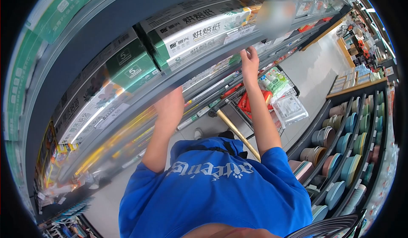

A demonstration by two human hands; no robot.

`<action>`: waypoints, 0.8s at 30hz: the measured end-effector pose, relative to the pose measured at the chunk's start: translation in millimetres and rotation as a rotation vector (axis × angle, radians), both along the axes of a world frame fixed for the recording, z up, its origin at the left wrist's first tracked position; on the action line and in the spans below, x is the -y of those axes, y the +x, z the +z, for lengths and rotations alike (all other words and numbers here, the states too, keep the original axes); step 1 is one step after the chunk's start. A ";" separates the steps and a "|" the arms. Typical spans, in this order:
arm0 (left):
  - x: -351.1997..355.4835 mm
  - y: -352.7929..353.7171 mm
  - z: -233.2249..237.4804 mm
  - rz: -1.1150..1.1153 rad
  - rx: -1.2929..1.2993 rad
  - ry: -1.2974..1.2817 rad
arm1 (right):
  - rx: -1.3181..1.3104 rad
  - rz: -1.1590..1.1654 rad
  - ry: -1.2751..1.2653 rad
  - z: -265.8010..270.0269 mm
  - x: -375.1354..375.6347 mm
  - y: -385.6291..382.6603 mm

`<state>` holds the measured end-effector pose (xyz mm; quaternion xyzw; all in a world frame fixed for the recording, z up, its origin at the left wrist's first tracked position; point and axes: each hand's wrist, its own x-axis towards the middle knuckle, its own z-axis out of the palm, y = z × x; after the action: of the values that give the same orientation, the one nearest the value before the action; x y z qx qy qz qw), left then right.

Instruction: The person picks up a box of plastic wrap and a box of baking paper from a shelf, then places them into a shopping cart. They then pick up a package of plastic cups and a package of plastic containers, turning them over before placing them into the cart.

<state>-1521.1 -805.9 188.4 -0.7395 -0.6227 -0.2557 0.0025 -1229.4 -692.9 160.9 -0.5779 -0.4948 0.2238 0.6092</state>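
We look down past a blue T-shirt point(212, 195) at two bare arms raised to a shop shelf. The long baking-paper box point(204, 29) lies on its side on that shelf. It is white with a green end and green leaf pattern, and has large dark Chinese lettering along its face. More boxes of the same kind are stacked with it.

Just below the box, the right hand point(250, 61) touches the shelf's front rail point(199, 63). Its fingers are stretched upward and close together, and they hold nothing. Below and to the left of the box, the left hand point(170, 106) is also at the rail. Its back faces us and its fingers are hidden, so we cannot tell how it grips.

Left of the box sits a darker green carton point(127, 63) marked with a 5. Well below and right of the box, a shopping cart point(276, 97) holds packaged goods. Farther right are stacked pastel bowls point(340, 153).
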 end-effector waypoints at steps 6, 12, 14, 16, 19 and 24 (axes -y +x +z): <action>2.9 -0.4 1.3 -0.022 0.067 -0.076 | -0.051 0.017 0.005 15.3 20.7 -7.0; 44.9 4.0 42.3 -0.186 0.063 -0.132 | 0.196 -0.186 0.119 -39.9 96.9 19.8; 65.8 9.7 41.6 -0.361 0.013 -0.109 | 0.515 -0.238 0.087 -92.2 141.9 40.9; 76.3 16.3 29.2 -0.617 -0.017 -0.062 | 0.770 -0.160 -0.074 -129.0 202.8 56.7; 68.6 34.0 -22.1 -0.825 0.122 -0.217 | 0.812 -0.051 -0.281 -187.6 297.1 93.0; 60.8 58.7 -110.4 -0.799 -0.121 -0.555 | 0.834 -0.165 -0.558 -192.6 374.6 137.7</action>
<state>-1462.4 -866.8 78.0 -0.9069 -0.3337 -0.0175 -0.2565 -1091.8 -1067.6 -31.7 -0.7960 -0.5701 0.0486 0.1977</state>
